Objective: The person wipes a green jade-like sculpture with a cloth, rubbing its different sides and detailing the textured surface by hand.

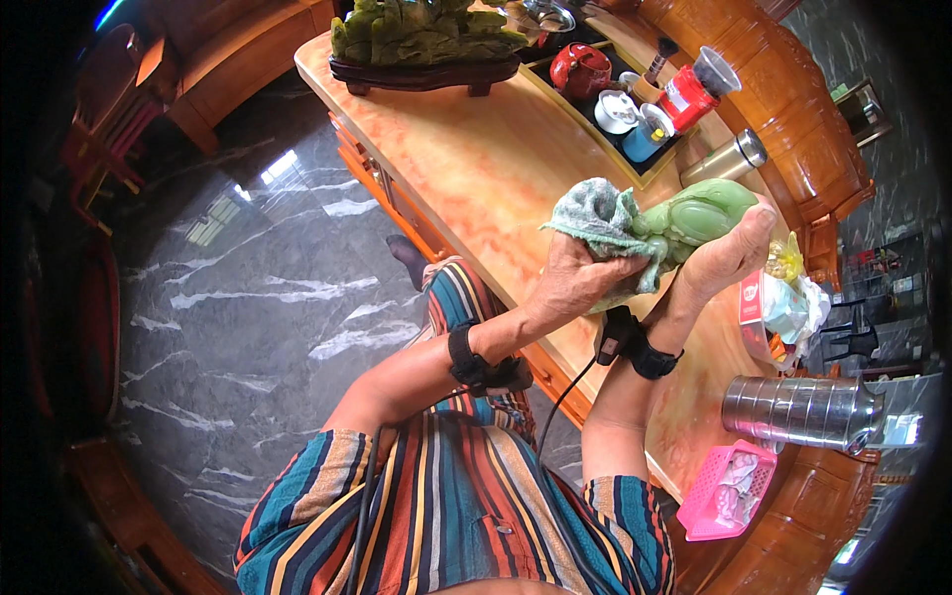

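Above the stone-topped table, at its right part, I hold up a green carved ornament that looks like jade. My right hand supports it from the right side, the palm against it. My left hand grips a pale green, fuzzy cloth, which is bunched up and touches the ornament's left side. The cloth and my hands hide the ornament's lower part. Both of my wrists wear black straps with small devices and cables.
A dark green rock carving on a wooden stand sits at the far end. A tea tray bears a red pot and cups, beside a steel flask. Nearer on the right are a bagged container, a steel canister and a pink basket.
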`<state>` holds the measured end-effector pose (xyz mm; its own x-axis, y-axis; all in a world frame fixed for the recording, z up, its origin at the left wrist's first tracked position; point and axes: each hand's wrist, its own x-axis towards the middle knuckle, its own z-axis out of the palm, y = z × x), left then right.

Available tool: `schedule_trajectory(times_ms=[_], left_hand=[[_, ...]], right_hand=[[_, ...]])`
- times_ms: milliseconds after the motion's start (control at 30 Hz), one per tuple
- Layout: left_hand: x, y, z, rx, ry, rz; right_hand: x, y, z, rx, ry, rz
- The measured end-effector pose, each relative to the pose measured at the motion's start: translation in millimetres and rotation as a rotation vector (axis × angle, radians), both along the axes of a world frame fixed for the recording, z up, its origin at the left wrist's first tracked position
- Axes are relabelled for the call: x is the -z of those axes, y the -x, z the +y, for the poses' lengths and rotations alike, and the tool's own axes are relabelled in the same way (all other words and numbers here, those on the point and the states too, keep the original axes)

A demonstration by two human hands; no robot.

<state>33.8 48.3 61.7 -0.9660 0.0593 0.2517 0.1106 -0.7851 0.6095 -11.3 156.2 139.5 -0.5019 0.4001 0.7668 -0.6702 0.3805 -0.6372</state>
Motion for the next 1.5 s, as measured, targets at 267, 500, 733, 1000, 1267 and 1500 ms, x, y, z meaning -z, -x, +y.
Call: schedule_trajectory(times_ms=[267, 500, 733, 1000, 1267, 1500], left_hand=[[-12, 10, 0, -0.144, 0.011, -0.050], [-24, 10, -3, -0.088, -0.077, -0.176], [-32, 26, -9, -0.064, 0.192, -0.219], [3, -4, -5, -0.021, 0.097, -0.035], [3, -2, 2, -0.141, 0.087, 0.008], [-3, 10, 3, -0.237, 0.059, 0.006]], right_hand=[[0, -2, -2, 0.012, 0.007, -0.013], [1, 2, 1, 0.030, -0.012, -0.005], [-1, 1, 0, 0.012, -0.013, 0.012], [0, -1, -2, 0.024, -0.004, 0.002], [1, -1, -1, 0.037, -0.026, 0.001], [0, -3, -3, 0.041, -0.003, -0.007]])
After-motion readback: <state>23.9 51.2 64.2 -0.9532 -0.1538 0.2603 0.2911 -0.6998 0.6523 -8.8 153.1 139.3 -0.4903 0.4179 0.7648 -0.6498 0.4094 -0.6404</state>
